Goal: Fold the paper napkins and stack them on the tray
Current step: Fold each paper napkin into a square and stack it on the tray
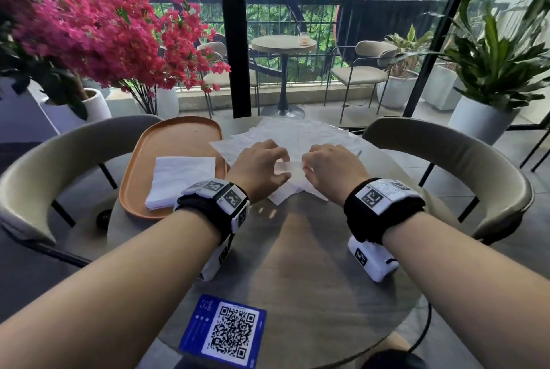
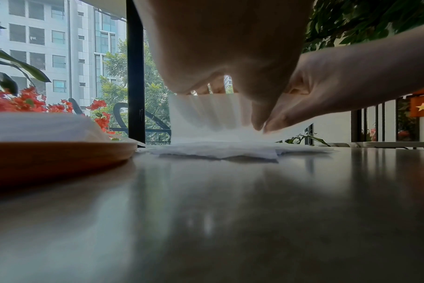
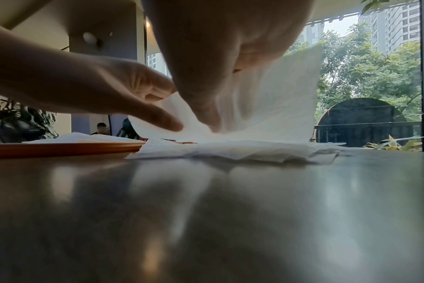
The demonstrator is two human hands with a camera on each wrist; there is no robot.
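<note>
A loose pile of unfolded white napkins [image 1: 300,133] lies on the round grey table [image 1: 297,249], right of an orange tray [image 1: 175,136]. Folded napkins [image 1: 178,178] sit stacked on the tray's near half. My left hand [image 1: 262,166] and right hand [image 1: 330,166] are side by side over the pile's near edge. Both pinch the top napkin [image 3: 266,107], lifting its near part so that it stands up from the pile [image 2: 213,113]. The fingertips are hidden behind the hands in the head view.
A blue QR card [image 1: 226,330] lies at the table's near edge. Two grey armchairs [image 1: 59,166] [image 1: 464,160] flank the table. Pink flowering plants [image 1: 98,29] stand far left, a green potted plant [image 1: 491,71] far right, with a glass wall behind.
</note>
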